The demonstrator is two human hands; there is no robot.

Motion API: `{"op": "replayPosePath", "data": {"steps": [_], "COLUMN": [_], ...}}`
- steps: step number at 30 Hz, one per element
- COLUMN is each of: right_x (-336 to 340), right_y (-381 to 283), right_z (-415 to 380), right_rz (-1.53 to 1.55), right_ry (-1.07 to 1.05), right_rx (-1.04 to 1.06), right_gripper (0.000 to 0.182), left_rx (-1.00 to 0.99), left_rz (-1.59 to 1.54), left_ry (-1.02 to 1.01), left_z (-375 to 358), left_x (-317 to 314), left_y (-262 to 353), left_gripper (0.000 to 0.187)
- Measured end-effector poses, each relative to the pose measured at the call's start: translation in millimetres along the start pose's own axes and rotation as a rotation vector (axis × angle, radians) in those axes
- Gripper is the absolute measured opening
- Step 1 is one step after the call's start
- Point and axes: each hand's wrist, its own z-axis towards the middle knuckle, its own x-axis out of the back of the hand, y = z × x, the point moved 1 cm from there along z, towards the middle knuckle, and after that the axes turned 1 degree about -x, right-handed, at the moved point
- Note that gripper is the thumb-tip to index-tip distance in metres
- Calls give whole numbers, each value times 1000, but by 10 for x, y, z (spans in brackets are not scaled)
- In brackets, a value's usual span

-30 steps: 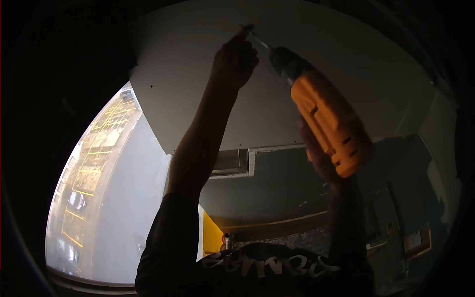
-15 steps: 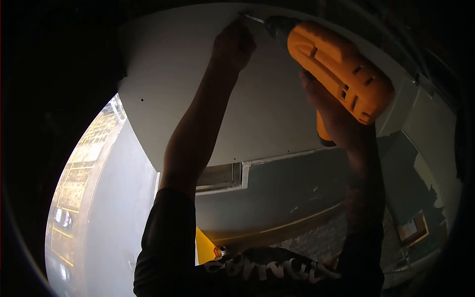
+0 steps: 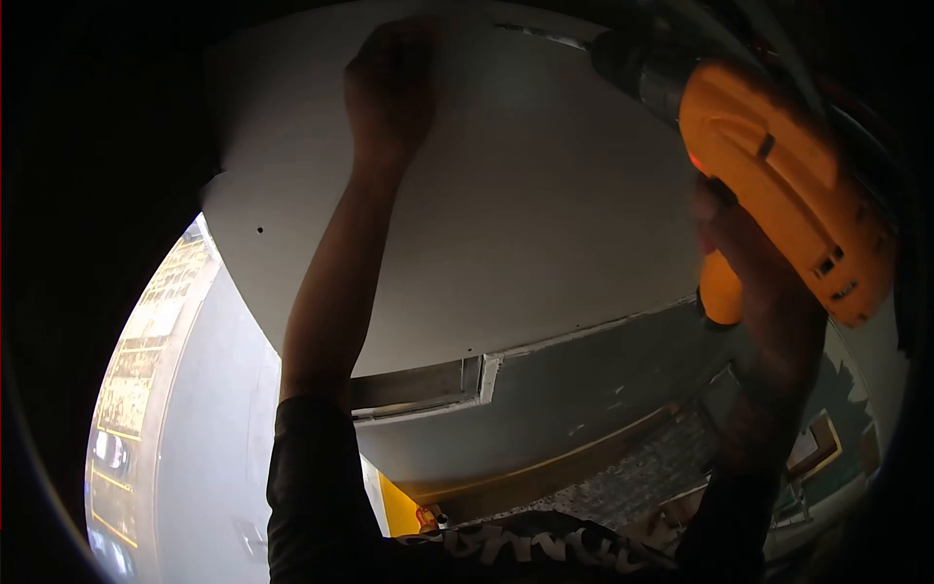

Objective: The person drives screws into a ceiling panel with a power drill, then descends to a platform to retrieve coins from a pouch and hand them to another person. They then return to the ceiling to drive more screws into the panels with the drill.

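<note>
My right hand (image 3: 754, 238) is wrapped round the handle of an orange power drill (image 3: 778, 165), which is tilted with its black chuck toward the upper left. A long thin bit (image 3: 545, 35) reaches from the chuck across the pale panel (image 3: 506, 214). My left hand (image 3: 389, 92) is raised against the same panel, left of the bit tip, with its fingers curled together; what they hold, if anything, is hidden in shadow. Both arms stretch upward in dark sleeves.
A small dark hole (image 3: 260, 231) marks the panel on the left. Beyond the panel's edge is a rectangular recess (image 3: 418, 387) with a white frame. A bright opening (image 3: 136, 389) lies at far left. A framed item (image 3: 815, 446) is at lower right, and dark cables run at upper right.
The drill and my right hand have moved right and slightly down. My left hand has shifted left, so the bit tip is now apart from its fingers.
</note>
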Motion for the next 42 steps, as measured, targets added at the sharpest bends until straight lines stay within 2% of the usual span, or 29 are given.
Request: {"op": "replayPosePath", "data": {"steps": [1, 4, 7, 10, 16, 19, 22, 25, 28, 30, 32, 34, 36, 38, 41, 42], "right_x": [-9, 26, -20, -25, -58, -87, -70, -56, -65, -69, -106, -140, -99, -100, -12, -27], "right_y": [-7, -37, -44, -57, -13, 9, 34, 70, 97, 100, 104, 102, 112, 204, 246, 259], "right_z": [8, 48, 48, 49, 99, 89, 98, 129, 163, 180, 185, 205, 253, 287, 340, 391], "right_rz": [-38, -160, -245, -318, -283, -246, -204, -151, -102, -64, -30, -10, -68, -59, -136, -283], "right_ry": [-15, -64, -69, -101, -116, -120, -133, -146, -160, -152, -121, -57, -103, -96, -189, -133], "right_rx": [14, 58, 72, 96, 124, 154, 177, 219, 238, 187, 185, 234, 285, 380, 215, 456], "right_gripper": [13, 14, 14, 13, 13, 13, 13, 14, 14, 13, 12, 13, 15, 16, 32, 32], "left_rx": [-95, 110, 19, 262, -13, 131, 110, -254, 672, 1085, 1397, 1610, 1904, 2235, 2299, 2263], "left_rz": [-42, -13, -4, -208, -204, -239, -181, -62, -778, -1288, -1682, -1745, -1599, -1403, -1243, -1214], "left_ry": [82, -22, -9, -101, 65, -33, -85, -59, -200, -193, -168, -42, 125, 431, 574, 496], "left_z": [-2, -88, -121, -84, -97, -69, -87, -228, -684, -1171, -1827, -2596, -3404, -4159, -4760, -4716], "left_x": [-7, 49, 12, -20, -129, -47, -25, 42, 129, 179, 233, 268, 288, 325, 383, 410], "left_y": [-55, 68, 6, 135, 90, 142, 82, -134, 110, 112, 195, 359, 484, 583, 705, 753], "left_gripper": [20, 23, 22, 17, 13, 11, 18, 24, 23, 23, 25, 27, 27, 25, 26, 24]}}
